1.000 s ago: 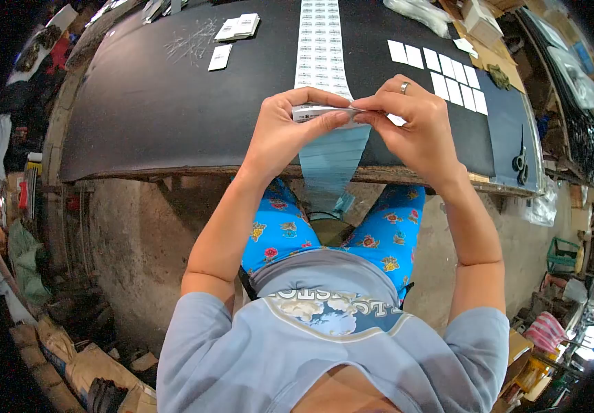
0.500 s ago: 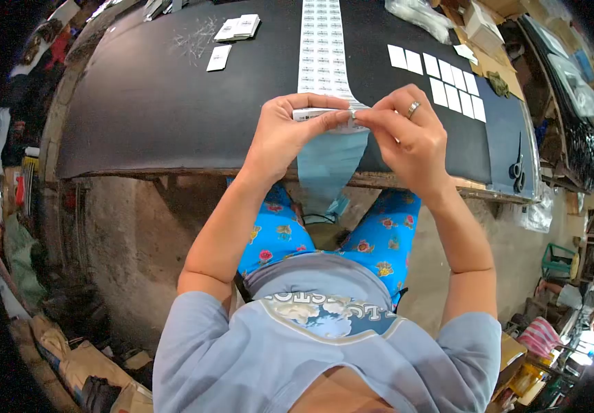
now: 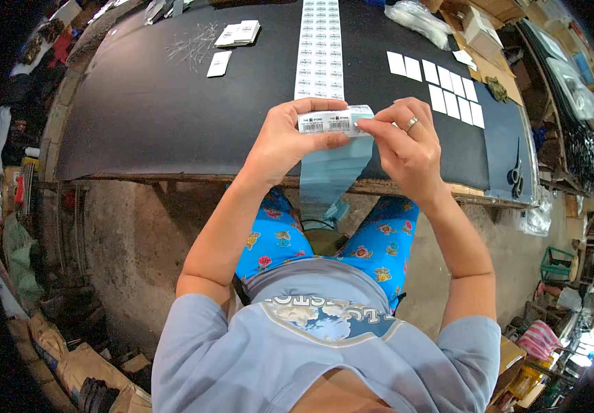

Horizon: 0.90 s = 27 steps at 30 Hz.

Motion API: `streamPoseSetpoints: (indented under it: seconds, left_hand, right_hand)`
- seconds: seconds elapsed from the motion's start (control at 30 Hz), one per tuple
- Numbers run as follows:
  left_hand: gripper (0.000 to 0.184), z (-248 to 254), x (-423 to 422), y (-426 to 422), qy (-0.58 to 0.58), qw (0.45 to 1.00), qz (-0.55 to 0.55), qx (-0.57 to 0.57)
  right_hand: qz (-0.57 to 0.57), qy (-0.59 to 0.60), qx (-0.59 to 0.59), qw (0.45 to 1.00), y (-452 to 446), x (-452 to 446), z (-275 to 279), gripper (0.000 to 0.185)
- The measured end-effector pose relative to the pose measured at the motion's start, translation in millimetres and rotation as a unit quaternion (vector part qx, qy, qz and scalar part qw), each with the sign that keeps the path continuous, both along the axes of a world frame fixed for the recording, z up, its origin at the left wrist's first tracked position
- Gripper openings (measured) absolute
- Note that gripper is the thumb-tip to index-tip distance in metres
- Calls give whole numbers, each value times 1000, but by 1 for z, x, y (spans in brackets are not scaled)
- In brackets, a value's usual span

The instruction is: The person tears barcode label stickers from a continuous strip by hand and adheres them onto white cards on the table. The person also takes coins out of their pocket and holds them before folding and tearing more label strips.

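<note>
A long strip of white printed stickers [image 3: 320, 58] runs down the black table toward me and bends over at my hands. My left hand [image 3: 276, 141] grips the bend, thumb in front and fingers behind, so a row of barcode stickers faces me. Below it the strip's bluish bare backing paper [image 3: 331, 168] hangs past the table edge. At the right end of the row, my right hand [image 3: 407, 141], with a ring on one finger, pinches a small white sticker [image 3: 358, 124] between thumb and forefinger. Whether that sticker is fully off the backing is hard to see.
Blank white cards [image 3: 447, 100] lie in rows on the right. Stacked printed tags [image 3: 238, 33], a single tag [image 3: 219, 64] and loose thin plastic fasteners [image 3: 195, 45] lie at the left back. Scissors [image 3: 515, 173] rest near the right edge; a clear plastic bag [image 3: 419, 24] lies behind.
My left hand has tilted the folded strip so its printed barcode row now faces me. My right hand has shifted slightly down, with a small white sticker showing at its fingertips.
</note>
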<state>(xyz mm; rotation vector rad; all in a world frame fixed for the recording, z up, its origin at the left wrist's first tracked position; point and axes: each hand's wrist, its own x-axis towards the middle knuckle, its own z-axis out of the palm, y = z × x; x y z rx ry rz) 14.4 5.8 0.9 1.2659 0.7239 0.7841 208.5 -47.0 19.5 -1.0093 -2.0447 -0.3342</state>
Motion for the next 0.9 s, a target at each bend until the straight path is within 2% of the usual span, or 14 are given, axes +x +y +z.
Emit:
streamPoseSetpoints:
  seconds: [0.2, 0.43, 0.5, 0.57, 0.7, 0.77, 0.8, 0.83, 0.9]
  left_hand:
    - [45, -3, 0, 2, 5, 1000, 23, -5]
    - [44, -7, 2, 3, 13, 999, 31, -1]
    - [43, -8, -1, 4, 69, 996, 39, 29]
    - [42, -11, -4, 1, 77, 996, 30, 34]
    - [36, -35, -20, -6, 96, 995, 42, -6]
    - [35, -57, -26, -9, 93, 994, 42, -27]
    - [34, -65, -28, -12, 88, 994, 47, -39]
    - [32, -70, -28, -14, 84, 994, 53, -52]
    - [30, -73, -28, -21, 99, 993, 52, -31]
  right_hand:
    - [5, -26, 57, 998, -5, 0, -7, 27]
    - [-5, -52, 55, 997, -18, 6, -9, 29]
    - [5, 11, -28, 1000, -17, 17, -2, 30]
    - [10, 93, -181, 979, -2, 50, 9, 21]
    - [-22, 58, -415, 908, 52, 171, 20, 9]
    - [-61, 72, -468, 879, 73, 216, 14, 9]
    - [-43, 101, -508, 854, 83, 230, 11, 12]
    - [-47, 102, -507, 855, 92, 241, 4, 12]
    - [-96, 57, -540, 834, 107, 247, -8, 14]
